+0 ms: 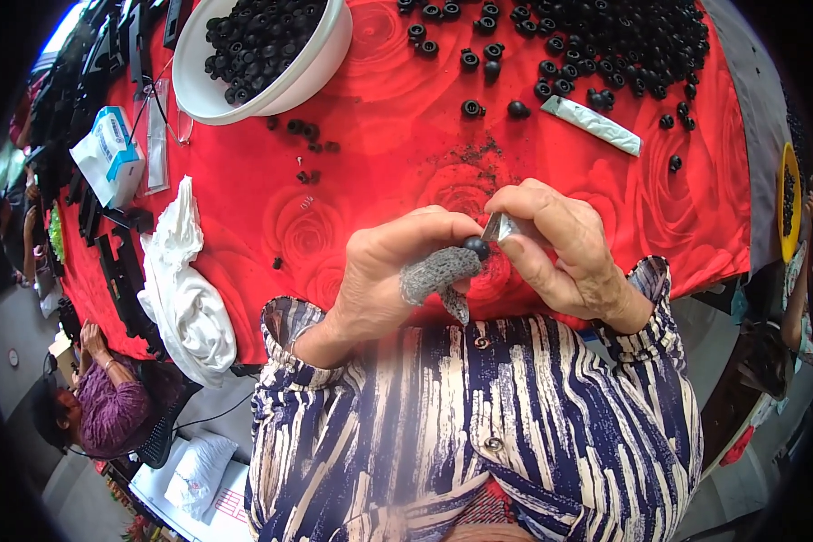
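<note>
Your left hand [393, 255] pinches the round black part [476, 247], your right hand [558, 246] clamps what looks like a small blade [494, 227], all nearer you and right of the white bowl [312, 79]. I'd go light, grey finger wrap [438, 275] behind the edge.

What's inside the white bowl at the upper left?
The white bowl holds a heap of small black round parts. The heap covers the bowl's bottom, so whatever lies beneath can't be seen.

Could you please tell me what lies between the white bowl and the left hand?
The head view shows small black pieces on the red tablecloth between the bowl and left hand.
</note>
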Action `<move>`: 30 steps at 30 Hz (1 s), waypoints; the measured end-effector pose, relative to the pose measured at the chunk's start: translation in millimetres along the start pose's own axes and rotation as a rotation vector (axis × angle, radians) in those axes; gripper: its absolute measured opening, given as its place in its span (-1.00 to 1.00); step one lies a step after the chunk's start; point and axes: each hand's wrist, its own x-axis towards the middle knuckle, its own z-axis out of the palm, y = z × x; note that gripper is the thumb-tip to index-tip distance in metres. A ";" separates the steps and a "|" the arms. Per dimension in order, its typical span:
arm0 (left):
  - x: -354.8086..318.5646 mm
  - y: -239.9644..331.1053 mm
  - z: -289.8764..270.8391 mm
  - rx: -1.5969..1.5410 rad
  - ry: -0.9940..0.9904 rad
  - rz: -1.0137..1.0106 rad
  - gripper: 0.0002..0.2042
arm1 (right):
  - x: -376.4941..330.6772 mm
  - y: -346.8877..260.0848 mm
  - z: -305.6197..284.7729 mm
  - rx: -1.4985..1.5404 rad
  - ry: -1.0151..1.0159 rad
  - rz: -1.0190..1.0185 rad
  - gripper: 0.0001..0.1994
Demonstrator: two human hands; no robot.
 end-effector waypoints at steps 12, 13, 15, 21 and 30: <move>0.1 -0.4 -2.1 -0.001 -0.009 -0.050 -0.76 | 2.8 -0.2 -0.4 -0.021 0.003 -0.033 -0.78; 0.3 -0.7 -2.1 0.010 -0.008 -0.041 -0.76 | 3.1 -0.1 -0.2 -0.021 0.005 -0.034 -0.78; 0.6 -1.3 -2.8 0.020 -0.008 -0.033 -0.76 | 3.1 0.6 0.4 -0.023 0.008 -0.036 -0.78; 0.9 -1.8 -4.4 0.034 -0.028 -0.006 -0.76 | 3.3 1.8 1.6 -0.035 0.016 -0.046 -0.78; 1.9 -0.3 -4.8 0.065 0.004 -0.048 -0.78 | 3.8 3.3 2.2 -0.027 0.011 -0.025 -0.77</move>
